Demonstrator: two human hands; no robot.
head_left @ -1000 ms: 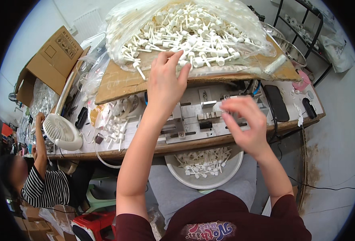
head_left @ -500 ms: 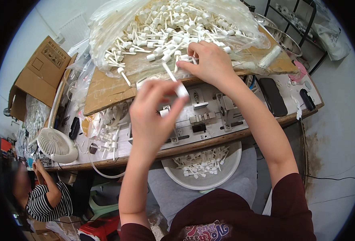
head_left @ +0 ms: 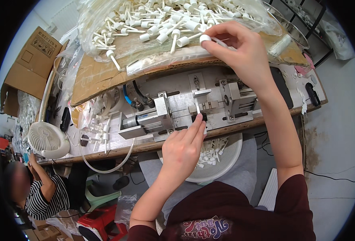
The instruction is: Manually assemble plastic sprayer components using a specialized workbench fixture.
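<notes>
The wooden-edged workbench (head_left: 233,127) carries a metal clamping fixture (head_left: 211,105) at its middle, with white capped sticks (head_left: 106,128) toward nine o'clock, a flat black slab (head_left: 282,90) and black-handled tool (head_left: 313,93) toward three.

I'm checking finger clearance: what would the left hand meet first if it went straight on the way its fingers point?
Probably the white plastic stick just ahead of the left hand, with the metal bracket beyond; whether hand and stick touch is unclear from this angle.
</notes>
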